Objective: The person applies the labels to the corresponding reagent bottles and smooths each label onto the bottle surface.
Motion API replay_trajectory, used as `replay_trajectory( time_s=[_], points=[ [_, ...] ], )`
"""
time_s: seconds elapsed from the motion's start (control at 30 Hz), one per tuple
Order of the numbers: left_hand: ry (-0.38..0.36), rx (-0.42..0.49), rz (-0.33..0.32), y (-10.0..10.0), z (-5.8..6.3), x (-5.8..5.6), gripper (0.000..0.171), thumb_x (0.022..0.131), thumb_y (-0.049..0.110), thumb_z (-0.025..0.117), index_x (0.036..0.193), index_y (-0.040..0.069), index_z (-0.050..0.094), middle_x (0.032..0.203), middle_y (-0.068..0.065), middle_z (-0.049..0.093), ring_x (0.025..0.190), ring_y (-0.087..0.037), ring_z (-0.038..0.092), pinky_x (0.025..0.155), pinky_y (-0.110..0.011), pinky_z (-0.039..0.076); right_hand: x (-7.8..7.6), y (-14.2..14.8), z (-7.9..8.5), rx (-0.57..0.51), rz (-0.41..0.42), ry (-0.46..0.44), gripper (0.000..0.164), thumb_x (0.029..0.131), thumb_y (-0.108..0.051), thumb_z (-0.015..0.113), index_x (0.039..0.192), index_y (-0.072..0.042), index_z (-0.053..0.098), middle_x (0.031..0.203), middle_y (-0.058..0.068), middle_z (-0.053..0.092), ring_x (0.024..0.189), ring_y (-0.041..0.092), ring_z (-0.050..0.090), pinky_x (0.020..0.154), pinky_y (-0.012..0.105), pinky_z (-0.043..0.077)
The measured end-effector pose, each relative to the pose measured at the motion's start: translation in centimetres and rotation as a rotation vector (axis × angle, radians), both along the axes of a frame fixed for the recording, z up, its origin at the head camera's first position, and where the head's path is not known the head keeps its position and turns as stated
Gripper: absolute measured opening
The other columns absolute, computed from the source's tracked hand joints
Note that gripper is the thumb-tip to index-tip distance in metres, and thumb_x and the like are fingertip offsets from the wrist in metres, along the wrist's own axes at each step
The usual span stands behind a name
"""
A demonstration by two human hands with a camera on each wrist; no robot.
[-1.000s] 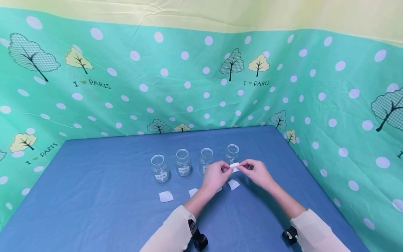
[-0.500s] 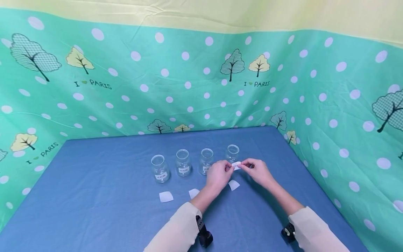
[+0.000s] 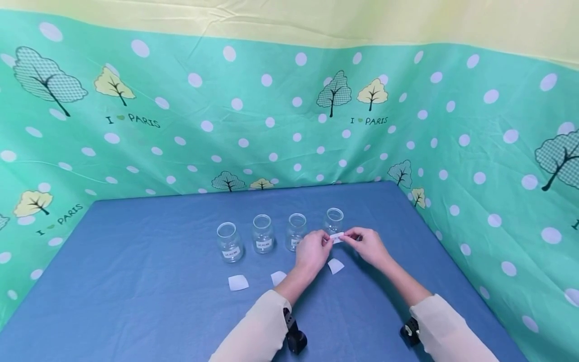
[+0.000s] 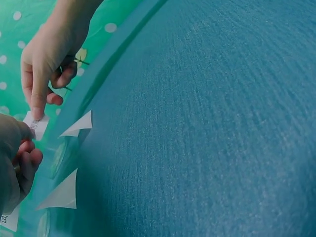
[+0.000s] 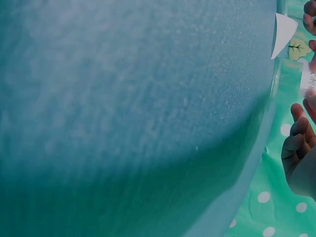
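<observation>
A small white printed label (image 3: pixel 336 237) is stretched between both hands in the head view. My left hand (image 3: pixel 312 251) pinches its left end between thumb and forefinger. The right end is pinched by my right hand (image 3: pixel 370 246). Behind the label stands the rightmost glass jar (image 3: pixel 334 219), upright and without a lid; whether the label touches its glass I cannot tell. In the left wrist view the label (image 4: pixel 37 126) shows dark print. The right wrist view catches just part of the label (image 5: pixel 308 81) at its edge.
Three more glass jars stand in a row to the left: one jar (image 3: pixel 229 242), a second (image 3: pixel 263 233) and a third (image 3: pixel 296 230), each bearing a white label. Loose white paper pieces (image 3: pixel 238 282) lie in front on the blue tablecloth (image 3: pixel 149 281). A polka-dot curtain (image 3: pixel 181 120) hangs behind.
The label was tilted a second ago and now faces forward, lower on the jar's front. My left hand shifted slightly right, and its forearm now covers a paper piece seen before.
</observation>
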State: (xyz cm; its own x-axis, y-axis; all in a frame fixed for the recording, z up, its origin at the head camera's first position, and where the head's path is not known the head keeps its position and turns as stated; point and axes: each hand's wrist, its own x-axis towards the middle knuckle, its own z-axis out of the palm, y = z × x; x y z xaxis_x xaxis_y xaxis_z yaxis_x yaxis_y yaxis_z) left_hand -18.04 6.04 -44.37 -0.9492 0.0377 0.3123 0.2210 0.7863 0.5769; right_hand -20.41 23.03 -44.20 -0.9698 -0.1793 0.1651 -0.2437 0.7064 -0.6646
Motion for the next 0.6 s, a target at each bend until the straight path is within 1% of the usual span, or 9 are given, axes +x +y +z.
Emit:
replay_trajectory(
  time_s=[0.4, 0.6],
  points=[
    [-0.031, 0.006, 0.042, 0.25, -0.39, -0.48, 0.013, 0.086, 0.03, 0.066, 0.083, 0.018, 0.069, 0.071, 0.005, 0.064, 0.062, -0.01, 0.06, 0.056, -0.028, 0.046, -0.21, -0.18, -0.03, 0.011, -0.006, 0.017, 0.016, 0.085, -0.023, 0.069, 0.089, -0.009, 0.072, 0.073, 0.004, 0.067, 0.058, 0.011, 0.048, 0.051, 0.022, 0.04],
    [-0.033, 0.011, 0.05, 0.27, -0.56, -0.67, 0.013, 0.086, 0.03, 0.066, 0.083, 0.018, 0.069, 0.071, 0.005, 0.065, 0.062, -0.011, 0.061, 0.056, -0.029, 0.047, -0.36, -0.27, -0.15, 0.009, -0.019, 0.023, 0.015, 0.084, -0.022, 0.07, 0.088, -0.008, 0.072, 0.072, 0.003, 0.066, 0.059, 0.012, 0.049, 0.052, 0.021, 0.04]
  ],
)
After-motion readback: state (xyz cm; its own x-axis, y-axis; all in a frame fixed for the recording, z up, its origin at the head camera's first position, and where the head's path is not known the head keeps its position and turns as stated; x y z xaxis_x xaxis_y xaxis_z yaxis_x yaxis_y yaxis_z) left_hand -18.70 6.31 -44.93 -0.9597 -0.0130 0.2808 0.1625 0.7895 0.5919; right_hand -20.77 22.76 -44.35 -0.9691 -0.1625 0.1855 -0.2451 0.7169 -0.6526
